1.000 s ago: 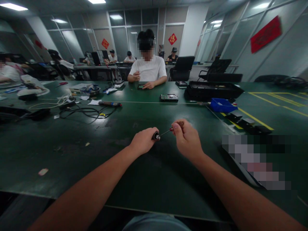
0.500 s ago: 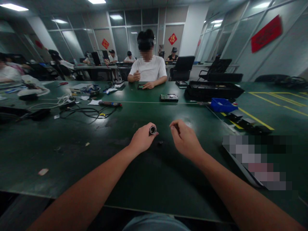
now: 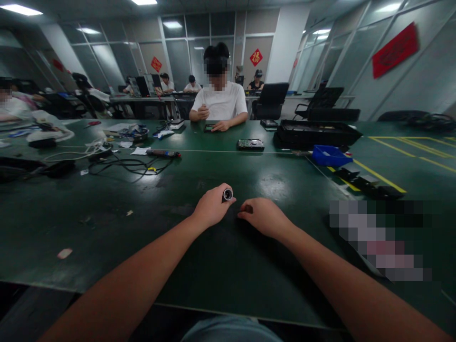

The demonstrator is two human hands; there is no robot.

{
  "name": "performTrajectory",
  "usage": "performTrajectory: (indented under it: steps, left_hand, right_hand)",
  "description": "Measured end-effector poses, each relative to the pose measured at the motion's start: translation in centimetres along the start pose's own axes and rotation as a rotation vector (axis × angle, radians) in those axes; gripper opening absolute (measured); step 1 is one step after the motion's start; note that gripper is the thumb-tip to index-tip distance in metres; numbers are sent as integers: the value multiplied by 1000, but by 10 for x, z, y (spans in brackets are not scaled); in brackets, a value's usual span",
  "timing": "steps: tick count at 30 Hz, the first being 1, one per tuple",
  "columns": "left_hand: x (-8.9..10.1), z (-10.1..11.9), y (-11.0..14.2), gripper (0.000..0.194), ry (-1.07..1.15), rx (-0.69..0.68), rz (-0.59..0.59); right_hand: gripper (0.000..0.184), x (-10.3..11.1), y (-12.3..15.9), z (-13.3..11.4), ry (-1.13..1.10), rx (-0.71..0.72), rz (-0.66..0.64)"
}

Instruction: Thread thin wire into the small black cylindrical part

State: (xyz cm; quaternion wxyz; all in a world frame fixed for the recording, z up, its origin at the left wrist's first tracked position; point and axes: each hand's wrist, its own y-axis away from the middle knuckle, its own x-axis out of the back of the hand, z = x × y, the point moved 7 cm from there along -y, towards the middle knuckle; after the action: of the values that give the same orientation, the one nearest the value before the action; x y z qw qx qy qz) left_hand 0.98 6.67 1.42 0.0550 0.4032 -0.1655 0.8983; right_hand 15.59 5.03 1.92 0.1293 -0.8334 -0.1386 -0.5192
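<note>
My left hand [image 3: 213, 207] is wrapped round a dark tube, like a flashlight body [image 3: 227, 194]. The tube's open end, with a silver rim, faces me and its inside looks hollow. Just to the right and slightly lower, my right hand [image 3: 264, 217] is closed, thumb and forefinger pinched together low over the green table [image 3: 221, 275]. Its fingertips are where a small dark piece lay, and that piece is hidden now. The two hands are close but apart.
A cable with a pen-like tool [image 3: 163, 153] lies at left. A hard drive [image 3: 250, 144], a blue bin [image 3: 330, 156], a long black tray [image 3: 317, 133] and black blocks [image 3: 366, 183] lie ahead and right. A blurred sheet [image 3: 377, 242] is at right. Across sits a person [image 3: 223, 102].
My right hand has moved left and down, and its fingertips now cover the spot of the small dark piece. The left hand and its tube have barely moved.
</note>
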Motion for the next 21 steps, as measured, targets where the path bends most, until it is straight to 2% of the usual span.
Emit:
performTrajectory:
  steps: [5,12,17,21]
  left_hand:
    - [0,0,0,15,-4,6,-3]
    - [-3,11,3,12,26,-66,-62]
    - [-8,23,8,15,77,-140,-129]
    - [-8,27,9,16,67,-154,-140]
  right_hand:
    - [8,4,2,-6,-57,35,32]
    - [13,29,10,-22,-128,142,286]
    - [11,28,12,-26,-121,198,312]
    - [11,28,11,-22,-119,167,356]
